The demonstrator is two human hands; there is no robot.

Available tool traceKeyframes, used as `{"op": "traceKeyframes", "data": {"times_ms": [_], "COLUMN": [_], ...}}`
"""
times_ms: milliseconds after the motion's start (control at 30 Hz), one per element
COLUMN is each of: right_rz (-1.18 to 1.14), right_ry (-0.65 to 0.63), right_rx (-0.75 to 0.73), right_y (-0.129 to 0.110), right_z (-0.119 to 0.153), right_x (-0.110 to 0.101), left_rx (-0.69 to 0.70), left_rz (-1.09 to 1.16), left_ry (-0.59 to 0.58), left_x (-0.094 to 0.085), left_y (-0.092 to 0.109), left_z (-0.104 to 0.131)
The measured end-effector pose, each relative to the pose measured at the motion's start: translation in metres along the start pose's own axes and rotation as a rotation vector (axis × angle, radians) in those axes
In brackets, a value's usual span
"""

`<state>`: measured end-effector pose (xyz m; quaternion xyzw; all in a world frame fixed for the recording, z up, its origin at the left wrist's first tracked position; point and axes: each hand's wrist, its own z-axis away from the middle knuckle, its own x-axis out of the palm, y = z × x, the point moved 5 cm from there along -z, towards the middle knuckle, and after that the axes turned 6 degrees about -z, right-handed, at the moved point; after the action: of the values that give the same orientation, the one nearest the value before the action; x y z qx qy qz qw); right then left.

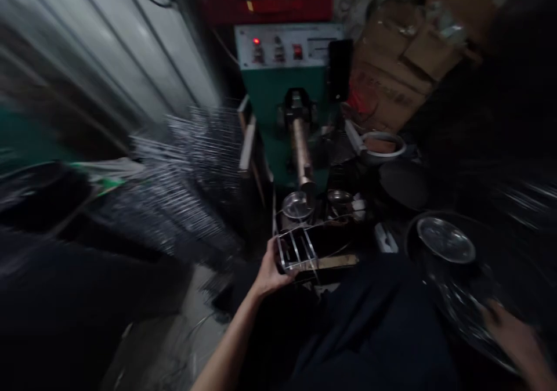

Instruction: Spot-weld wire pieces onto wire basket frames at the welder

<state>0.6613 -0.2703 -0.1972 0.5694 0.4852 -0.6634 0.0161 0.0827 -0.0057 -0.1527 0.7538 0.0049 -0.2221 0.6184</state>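
My left hand (270,272) is closed around the left end of a small metal wire frame (296,248) with several crossbars, held low in front of me. Down at the right, my right hand (507,327) reaches into a dark round tub (411,231) among shiny metal pieces (461,304). Motion smears its fingers, so whether it grips anything cannot be made out. A round shiny metal dish (446,239) lies at the tub's far side. Beyond the frame, a copper-coloured rod (301,153) sticks out of a green machine (274,101) toward me.
A big stack of wire racks (187,170) stands at the left. Below the rod sits a small round metal dish (297,205). Cardboard boxes (387,72) and a white bowl (383,147) are at the back right. The machine's panel (287,46) has a lit red lamp.
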Motion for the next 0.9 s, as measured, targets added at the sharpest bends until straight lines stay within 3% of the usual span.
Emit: {"op": "traceKeyframes", "data": {"times_ms": [67,133,200,267,367,433,467,567,700,800,900], "right_rz": [0.106,0.19,0.272,0.301,0.138,-0.05,-0.143,-0.34,-0.473,-0.564,-0.693], "right_ry": [-0.143,-0.127,-0.073,0.007,0.066,0.024,-0.023,-0.203,-0.316,-0.333,-0.433], "right_rx": [-0.057,-0.064,-0.062,-0.093,-0.278,-0.382,-0.415,-0.488,-0.546,-0.598,-0.58], "right_y": [-0.051,-0.087,-0.111,-0.136,-0.191,-0.231,-0.25,-0.3,-0.342,-0.361,-0.369], "right_z": [0.002,-0.006,-0.018,-0.024,-0.024,-0.028,-0.033,-0.056,-0.081,-0.076,-0.058], "right_x": [0.009,0.0,-0.026,-0.068,-0.127,-0.144,-0.143,-0.106,-0.021,0.042,0.1], "left_rx": [-0.014,-0.049,-0.076,-0.09,-0.081,-0.045,-0.021,0.049,0.142,0.181,0.191], "left_rz": [0.004,-0.019,-0.057,-0.077,-0.085,-0.1,-0.112,-0.146,-0.164,-0.171,-0.169], "left_ry": [-0.013,-0.005,0.006,0.001,-0.016,-0.023,-0.022,-0.029,-0.035,-0.059,-0.061], "left_x": [-0.001,-0.003,-0.006,-0.006,-0.004,-0.002,-0.001,0.001,0.002,0.003,0.004], "left_y": [-0.002,-0.007,-0.013,-0.017,-0.016,-0.012,-0.009,0.004,0.019,0.023,0.02], "left_z": [0.002,0.002,0.001,0.002,0.008,0.011,0.012,0.013,0.016,0.02,0.022]}}
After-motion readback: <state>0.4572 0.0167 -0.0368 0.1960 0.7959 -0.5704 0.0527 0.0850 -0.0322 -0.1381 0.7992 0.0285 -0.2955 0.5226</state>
